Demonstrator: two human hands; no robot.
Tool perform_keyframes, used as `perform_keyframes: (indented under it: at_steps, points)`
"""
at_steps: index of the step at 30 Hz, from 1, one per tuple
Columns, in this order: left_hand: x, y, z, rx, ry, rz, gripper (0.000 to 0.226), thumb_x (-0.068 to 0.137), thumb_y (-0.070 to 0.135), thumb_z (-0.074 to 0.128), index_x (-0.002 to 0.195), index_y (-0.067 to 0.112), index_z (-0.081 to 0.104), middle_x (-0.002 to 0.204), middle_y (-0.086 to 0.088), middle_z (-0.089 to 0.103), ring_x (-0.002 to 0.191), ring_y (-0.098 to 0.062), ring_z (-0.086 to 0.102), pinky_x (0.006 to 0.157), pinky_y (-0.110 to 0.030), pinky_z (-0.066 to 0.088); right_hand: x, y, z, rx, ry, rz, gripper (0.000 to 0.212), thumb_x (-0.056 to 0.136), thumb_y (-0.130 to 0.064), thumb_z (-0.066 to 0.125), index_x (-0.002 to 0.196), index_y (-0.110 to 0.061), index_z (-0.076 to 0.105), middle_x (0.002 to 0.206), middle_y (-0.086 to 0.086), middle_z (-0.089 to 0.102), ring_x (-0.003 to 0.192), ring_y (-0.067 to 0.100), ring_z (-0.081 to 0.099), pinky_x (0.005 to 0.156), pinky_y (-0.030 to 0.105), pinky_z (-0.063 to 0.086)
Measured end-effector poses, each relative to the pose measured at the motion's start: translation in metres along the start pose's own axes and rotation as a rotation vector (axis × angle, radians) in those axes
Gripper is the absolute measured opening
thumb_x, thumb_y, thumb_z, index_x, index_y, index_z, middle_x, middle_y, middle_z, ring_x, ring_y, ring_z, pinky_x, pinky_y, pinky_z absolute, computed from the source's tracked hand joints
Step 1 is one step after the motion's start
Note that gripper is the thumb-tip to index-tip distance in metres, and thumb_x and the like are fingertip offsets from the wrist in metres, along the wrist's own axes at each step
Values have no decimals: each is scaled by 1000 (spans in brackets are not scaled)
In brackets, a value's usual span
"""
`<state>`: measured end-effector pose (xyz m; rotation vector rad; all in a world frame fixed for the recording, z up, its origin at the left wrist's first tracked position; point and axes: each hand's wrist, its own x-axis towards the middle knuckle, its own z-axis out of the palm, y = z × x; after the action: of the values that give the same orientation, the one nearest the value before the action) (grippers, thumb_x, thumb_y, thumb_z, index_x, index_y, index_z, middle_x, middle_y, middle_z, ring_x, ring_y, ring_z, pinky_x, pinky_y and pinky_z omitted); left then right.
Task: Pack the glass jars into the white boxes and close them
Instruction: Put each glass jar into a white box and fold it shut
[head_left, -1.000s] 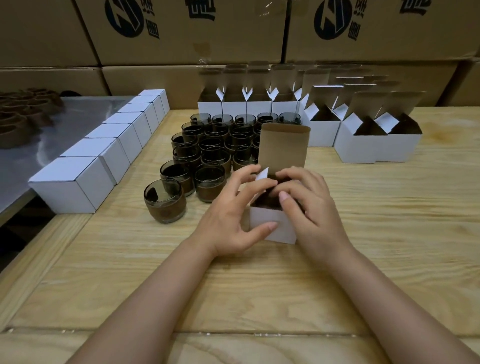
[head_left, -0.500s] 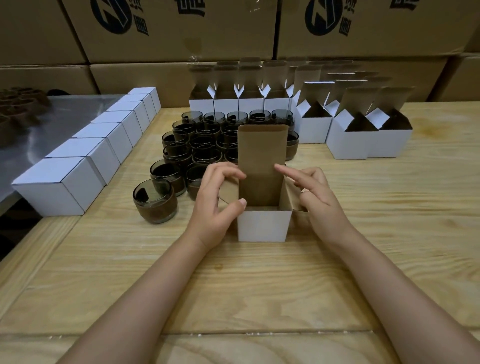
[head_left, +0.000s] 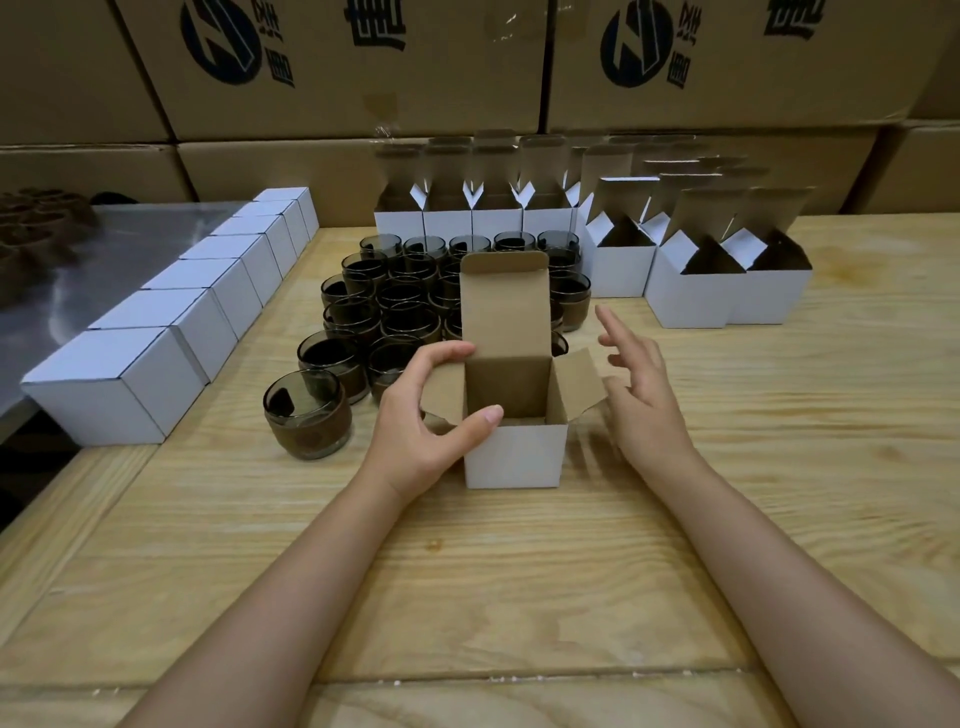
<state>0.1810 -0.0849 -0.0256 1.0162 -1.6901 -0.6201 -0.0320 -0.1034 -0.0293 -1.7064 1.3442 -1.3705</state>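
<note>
A row of closed white boxes lines the wooden surface; beside it, dark glass jars. The left hand pinches the open white box in its grip; the right hand hovers spread, empty.

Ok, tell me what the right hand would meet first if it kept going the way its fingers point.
Probably the jar at the right edge of the cluster, behind the open box; the right hand points up-left toward it. Depth is unclear.
</note>
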Motion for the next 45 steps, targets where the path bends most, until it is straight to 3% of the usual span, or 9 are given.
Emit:
perform_keyframes:
  at_steps: [3,8,14,18,22,27,36,41,45]
  points:
    - [0,-1,0,11,10,-5,68,68,51,64,124,14,55,119,13,58,114,2,52,95,-10,38,8,5,1,-199,-126,37,60,93,-4,46,129,-52,39,127,-7,34,125,13,28,109,31,26]
    - [0,-4,-1,32,30,-9,71,68,52,64,127,15,53,118,13,56,114,2,51,93,-8,37,7,7,4,-354,-107,-55,31,91,-8,55,117,-24,61,126,-9,39,127,15,26,101,23,21]
    - [0,-3,-1,24,50,-11,72,66,51,65,127,18,49,117,14,52,110,11,48,88,-1,33,5,3,-16,-419,-48,-100,9,88,-15,64,91,-23,65,133,-3,47,128,16,30,98,17,18]
    - [1,1,2,-15,38,-59,76,62,53,68,128,23,43,116,13,49,104,12,50,84,-4,38,3,4,-31,-402,4,-62,14,85,-15,67,81,-27,64,127,-12,53,123,10,39,95,16,22]
    - [1,2,2,-30,24,-99,82,59,53,70,130,25,41,117,15,48,104,12,50,85,-7,41,3,5,-41,-314,58,19,17,83,-21,71,68,-26,63,123,-16,56,121,8,46,103,34,36]
    - [3,2,3,-44,-14,-157,89,55,57,73,132,31,39,118,22,46,102,16,50,79,-5,44,5,5,-43,-380,76,21,22,77,-36,75,63,-27,61,116,-13,58,111,9,51,88,30,42]
    - [4,3,3,-33,-23,-211,92,49,58,77,130,33,40,118,21,48,110,-4,55,94,-39,51,7,3,-37,-453,72,12,19,77,-37,75,68,-27,61,116,-11,57,115,16,48,96,42,43]
    - [7,2,3,-82,-13,-259,97,46,54,79,132,30,42,115,21,53,107,-4,59,94,-41,53,15,-14,-46,-263,205,12,18,75,-37,77,69,-27,63,92,-27,58,87,-2,56,75,22,44]
    - [9,1,2,-91,-26,-286,97,45,55,79,132,32,44,117,21,53,108,-8,60,93,-45,53,29,-47,-58,-98,227,-88,17,79,-26,76,70,-30,62,100,-11,63,90,9,62,87,30,51]
